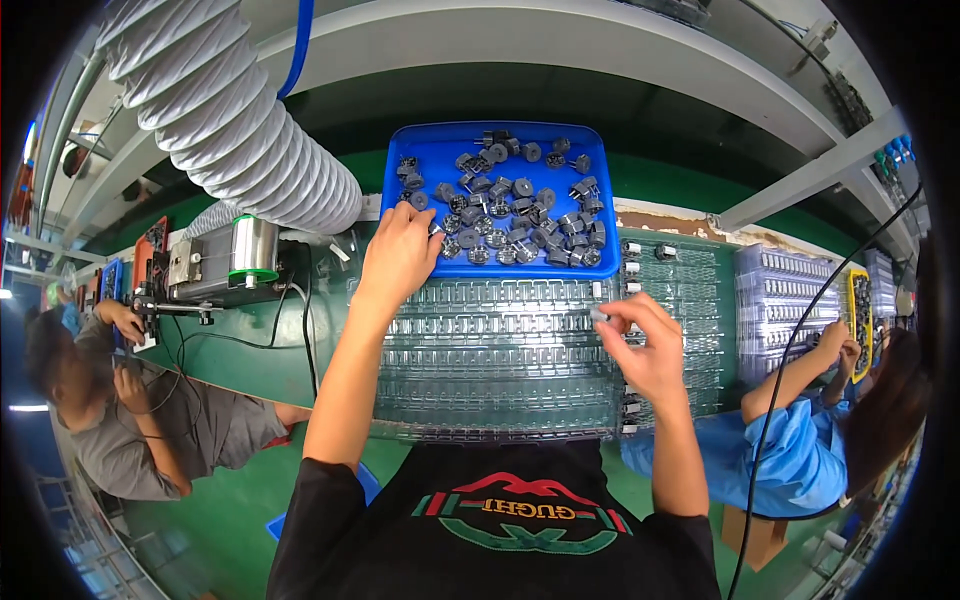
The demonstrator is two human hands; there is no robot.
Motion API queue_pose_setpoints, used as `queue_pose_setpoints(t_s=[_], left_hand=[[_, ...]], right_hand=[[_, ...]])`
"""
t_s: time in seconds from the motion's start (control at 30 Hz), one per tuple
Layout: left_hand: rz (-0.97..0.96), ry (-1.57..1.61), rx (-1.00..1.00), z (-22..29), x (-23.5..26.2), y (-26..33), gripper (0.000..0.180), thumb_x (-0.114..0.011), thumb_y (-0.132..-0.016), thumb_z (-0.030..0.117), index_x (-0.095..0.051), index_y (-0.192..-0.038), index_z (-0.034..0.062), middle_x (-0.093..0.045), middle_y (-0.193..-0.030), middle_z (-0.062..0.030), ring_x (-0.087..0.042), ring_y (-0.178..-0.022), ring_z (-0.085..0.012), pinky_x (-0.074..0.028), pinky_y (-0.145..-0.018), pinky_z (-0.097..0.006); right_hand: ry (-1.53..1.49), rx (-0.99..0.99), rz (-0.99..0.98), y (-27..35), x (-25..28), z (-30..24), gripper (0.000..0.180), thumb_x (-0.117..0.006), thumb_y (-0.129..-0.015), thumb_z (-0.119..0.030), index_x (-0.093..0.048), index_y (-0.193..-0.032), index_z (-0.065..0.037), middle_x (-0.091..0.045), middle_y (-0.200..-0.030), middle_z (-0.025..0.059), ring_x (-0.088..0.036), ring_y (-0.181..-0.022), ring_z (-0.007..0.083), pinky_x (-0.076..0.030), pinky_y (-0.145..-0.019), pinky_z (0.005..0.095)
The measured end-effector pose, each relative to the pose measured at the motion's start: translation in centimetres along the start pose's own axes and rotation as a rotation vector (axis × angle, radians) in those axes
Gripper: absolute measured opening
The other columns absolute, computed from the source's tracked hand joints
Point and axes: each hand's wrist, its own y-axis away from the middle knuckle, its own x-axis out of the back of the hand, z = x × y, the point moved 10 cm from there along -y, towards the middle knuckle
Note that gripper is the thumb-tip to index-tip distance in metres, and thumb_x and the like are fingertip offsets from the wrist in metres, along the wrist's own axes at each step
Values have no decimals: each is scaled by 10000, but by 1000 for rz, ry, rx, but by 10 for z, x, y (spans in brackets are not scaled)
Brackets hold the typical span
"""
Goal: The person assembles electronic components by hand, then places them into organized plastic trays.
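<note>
A blue tray [398, 150] holds several round dark-grey components [522, 187] with metal pins, some lying pin side up. At its near left corner, my left hand [402, 250] reaches over the rim with bent fingers among the components; whatever the fingertips close on is mostly hidden. Over the right part of a clear plastic blister tray [480, 355] is my right hand [648, 345]. Its thumb and index finger pinch a small light-grey part [598, 315]. Just beyond those fingertips, a small white piece [597, 289] sits near the blister tray's far edge.
More clear trays [690, 330] with parts along one side lie right of my right hand. On the left stand a machine with a metal cylinder [253, 248] and a white flexible duct [240, 130]. A black cable [785, 350] hangs at right. People [800, 450] work on both sides.
</note>
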Motion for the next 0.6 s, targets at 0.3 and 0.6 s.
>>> queue_pose_setpoints(t_s=[0.3, 0.6], left_hand=[[-203, 240, 225, -6, 2, -11, 367, -732, -752, 41, -646, -1104, -17, -603, -959, -116, -617, -858, -231, -522, -762, -335], [-5, 1284, 244, 58, 36, 28, 373, -677, -839, -18, -595, -1202, -59, -571, -1065, -100, -600, -919, -167, -513, -780, -273]], right_hand=[[-900, -281, 311, 67, -4, 12, 251, -602, -849, 115, -634, -1097, 96, -617, -1055, 206, -680, -855, 262, -568, -646, 294], [-997, -308, 264, 52, -36, -13, 307, -615, -849, 127, -615, -1152, 75, -592, -1037, 129, -690, -858, 234, -587, -735, 292]])
